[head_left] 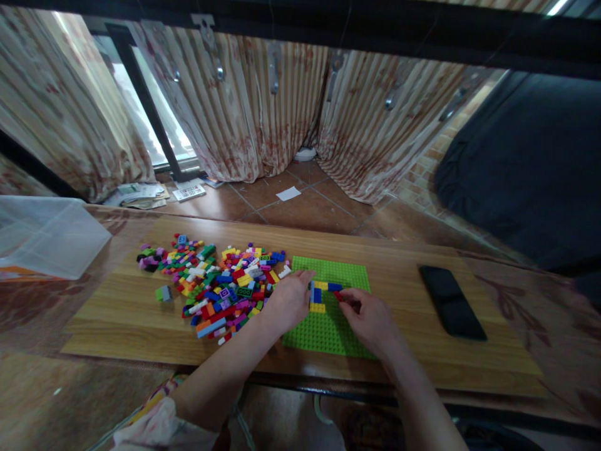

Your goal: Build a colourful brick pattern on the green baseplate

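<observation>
A green studded baseplate (323, 335) lies on the wooden board. On it stands a small build of toy bricks: a yellow brick (318, 308), a dark blue brick (335, 287) and a light blue strip on the left side. My right hand (370, 318) pinches a small red brick (338, 295) between thumb and finger, close to the build's right end. My left hand (288, 302) rests over the plate's left edge, beside the light blue bricks, with its fingers stretched out; part of the build may be hidden behind it.
A wide heap of mixed loose bricks (225, 275) spreads left of the baseplate. A black phone (451, 302) lies to the right on the wooden board (141, 341). At the far left stands a translucent plastic bin (51, 235). Papers lie on the floor beyond, below curtains.
</observation>
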`<state>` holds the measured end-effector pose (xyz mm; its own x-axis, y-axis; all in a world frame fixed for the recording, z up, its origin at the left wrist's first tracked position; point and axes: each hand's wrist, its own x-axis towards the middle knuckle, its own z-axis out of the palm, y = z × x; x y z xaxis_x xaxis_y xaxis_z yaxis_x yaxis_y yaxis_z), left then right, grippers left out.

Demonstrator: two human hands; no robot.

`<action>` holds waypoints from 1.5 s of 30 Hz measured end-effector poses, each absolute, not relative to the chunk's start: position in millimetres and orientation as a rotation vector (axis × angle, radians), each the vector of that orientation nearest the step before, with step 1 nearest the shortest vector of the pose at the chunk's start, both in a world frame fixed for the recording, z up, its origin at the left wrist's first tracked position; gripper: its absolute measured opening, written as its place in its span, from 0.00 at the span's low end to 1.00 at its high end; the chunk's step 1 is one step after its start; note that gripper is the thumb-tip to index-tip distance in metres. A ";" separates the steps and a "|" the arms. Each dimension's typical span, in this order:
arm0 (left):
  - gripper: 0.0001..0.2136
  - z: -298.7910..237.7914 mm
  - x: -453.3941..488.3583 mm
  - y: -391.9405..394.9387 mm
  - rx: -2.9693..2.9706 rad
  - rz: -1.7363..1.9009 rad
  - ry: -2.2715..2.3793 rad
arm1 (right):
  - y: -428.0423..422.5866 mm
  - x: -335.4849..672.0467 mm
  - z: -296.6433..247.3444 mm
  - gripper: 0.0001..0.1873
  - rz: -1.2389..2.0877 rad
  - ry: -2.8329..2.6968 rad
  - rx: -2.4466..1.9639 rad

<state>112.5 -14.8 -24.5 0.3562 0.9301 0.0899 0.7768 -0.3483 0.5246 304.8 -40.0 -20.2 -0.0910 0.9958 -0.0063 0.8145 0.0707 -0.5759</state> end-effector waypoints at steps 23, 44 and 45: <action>0.37 -14.3 105.8 -16.5 2.202 0.486 1.267 | -31.9 309.7 -26.3 0.18 0.292 -1.914 -1.705; 0.34 -23.6 109.6 -15.7 2.083 0.502 1.349 | -11.6 281.4 -35.9 0.13 0.369 -1.964 -1.691; 0.34 -22.7 109.7 -15.9 2.080 0.493 1.351 | -11.7 281.2 -35.5 0.13 0.370 -1.964 -1.692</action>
<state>109.7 -15.9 -22.7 0.4118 0.9111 -0.0157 0.6867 -0.2990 0.6626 281.2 -11.7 -35.5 -0.0869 0.9751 0.2040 0.8338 0.1833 -0.5207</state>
